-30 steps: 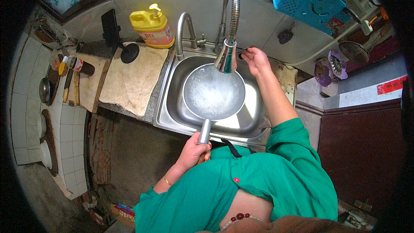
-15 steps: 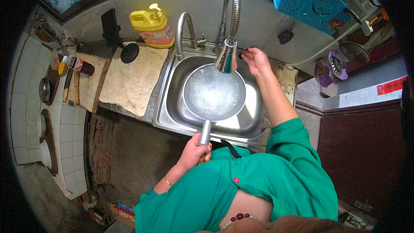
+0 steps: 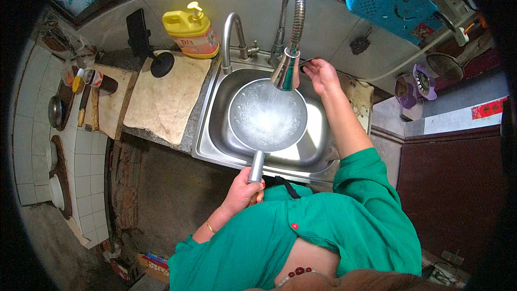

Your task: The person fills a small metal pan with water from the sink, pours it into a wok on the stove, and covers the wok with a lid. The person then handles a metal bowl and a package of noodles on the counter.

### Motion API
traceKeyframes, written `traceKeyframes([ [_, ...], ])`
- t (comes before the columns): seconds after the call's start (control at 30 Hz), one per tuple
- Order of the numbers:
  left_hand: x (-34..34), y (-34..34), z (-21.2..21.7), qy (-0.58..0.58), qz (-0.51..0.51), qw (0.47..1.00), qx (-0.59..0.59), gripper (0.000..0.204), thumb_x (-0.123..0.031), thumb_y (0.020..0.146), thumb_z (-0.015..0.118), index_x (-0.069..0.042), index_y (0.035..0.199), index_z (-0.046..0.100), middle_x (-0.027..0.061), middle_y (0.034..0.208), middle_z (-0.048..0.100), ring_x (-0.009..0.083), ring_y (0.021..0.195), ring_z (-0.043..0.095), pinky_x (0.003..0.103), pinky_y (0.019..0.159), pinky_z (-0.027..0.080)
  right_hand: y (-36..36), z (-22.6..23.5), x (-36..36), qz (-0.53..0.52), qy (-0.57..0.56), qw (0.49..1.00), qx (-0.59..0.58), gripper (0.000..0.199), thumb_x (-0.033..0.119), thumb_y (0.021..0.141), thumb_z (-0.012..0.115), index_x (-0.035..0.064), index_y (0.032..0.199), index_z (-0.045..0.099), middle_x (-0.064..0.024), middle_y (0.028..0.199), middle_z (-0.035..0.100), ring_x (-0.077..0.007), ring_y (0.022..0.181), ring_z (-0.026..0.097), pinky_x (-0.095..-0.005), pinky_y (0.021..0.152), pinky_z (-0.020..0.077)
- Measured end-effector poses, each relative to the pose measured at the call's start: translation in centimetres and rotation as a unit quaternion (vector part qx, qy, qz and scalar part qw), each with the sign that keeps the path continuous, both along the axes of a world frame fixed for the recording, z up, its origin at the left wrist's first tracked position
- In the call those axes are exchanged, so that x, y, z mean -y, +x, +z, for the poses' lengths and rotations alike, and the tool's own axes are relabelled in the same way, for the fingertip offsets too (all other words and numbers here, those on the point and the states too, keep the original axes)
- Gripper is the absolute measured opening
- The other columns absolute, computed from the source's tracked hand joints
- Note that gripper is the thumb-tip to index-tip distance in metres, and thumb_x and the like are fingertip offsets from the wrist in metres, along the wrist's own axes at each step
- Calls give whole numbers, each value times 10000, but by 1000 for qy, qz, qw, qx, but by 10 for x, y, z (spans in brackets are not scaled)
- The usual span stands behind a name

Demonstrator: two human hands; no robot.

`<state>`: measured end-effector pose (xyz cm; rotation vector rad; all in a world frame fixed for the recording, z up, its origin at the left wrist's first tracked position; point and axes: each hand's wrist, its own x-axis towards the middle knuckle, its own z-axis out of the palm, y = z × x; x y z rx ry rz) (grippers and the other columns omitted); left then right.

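A frying pan [image 3: 267,116] with a grey inside and a metal handle is held over the sink basin [image 3: 218,124]. My left hand [image 3: 243,189] is closed round its handle [image 3: 256,166], near my body. Water runs from the spray head [image 3: 285,71] of the spring-necked faucet [image 3: 298,13] into the pan, where it bubbles and spreads. My right hand [image 3: 322,76] is behind and right of the spray head, its fingers bent on a small dark piece beside the faucet that looks like its lever; the fingertips are partly hidden.
A second curved faucet [image 3: 231,37] rises at the sink's left rear. Left of it stand a yellow pump jug [image 3: 190,32] and a black phone stand [image 3: 160,66] by a beige cloth [image 3: 168,97]. A blue basket [image 3: 390,2] of utensils hangs at upper right.
The view has shifted slightly. My left hand keeps hold of the pan and my right hand stays by the faucet. Water keeps running, its surface pattern in the pan changing.
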<state>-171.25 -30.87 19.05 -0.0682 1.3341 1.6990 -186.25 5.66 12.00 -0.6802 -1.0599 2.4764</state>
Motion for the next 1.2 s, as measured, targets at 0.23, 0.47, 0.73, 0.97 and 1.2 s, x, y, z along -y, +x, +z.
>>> traceKeyframes([
  [0.23, 0, -2, 3, -8, 3, 1000, 10, 340, -11, 773, 534, 27, 1080, 392, 85, 778, 523, 128, 517, 514, 262, 459, 440, 0, 2, 2, -8, -5, 1000, 6, 69, 84, 838, 510, 20, 852, 534, -100, 875, 543, -253, 894, 530, -417, 907, 438],
  [0.47, 1, -4, -1, -3, 1, 1000, 7, 326, -30, 773, 545, 25, 1058, 395, 78, 768, 525, 124, 512, 512, 257, 453, 427, -3, -1, 3, -9, 0, 1000, 0, 70, 85, 824, 509, 27, 861, 523, -103, 892, 540, -238, 890, 518, -433, 852, 453],
  [0.73, 2, -5, -1, -16, -8, 1000, 6, 287, -40, 776, 546, 16, 1019, 404, 69, 759, 521, 119, 517, 511, 255, 455, 422, -2, 0, 3, -9, -6, 1000, -7, 83, 75, 824, 508, 12, 877, 518, -122, 916, 535, -252, 908, 512, -445, 900, 432],
  [0.97, 4, -6, 1, -14, -19, 1000, 1, 286, -42, 773, 547, 13, 1015, 406, 68, 754, 516, 118, 522, 508, 260, 464, 422, -3, -1, 3, -15, -11, 1000, -5, 77, 68, 822, 515, 15, 878, 519, -111, 895, 526, -254, 909, 510, -448, 908, 432],
  [1.2, 6, -6, -3, -15, -19, 1000, 6, 368, -23, 752, 539, 10, 1091, 401, 81, 788, 526, 136, 508, 507, 268, 461, 423, -4, -6, 2, -14, -20, 1000, -9, 87, 71, 827, 518, 12, 891, 516, -114, 924, 519, -256, 922, 506, -449, 912, 436],
])
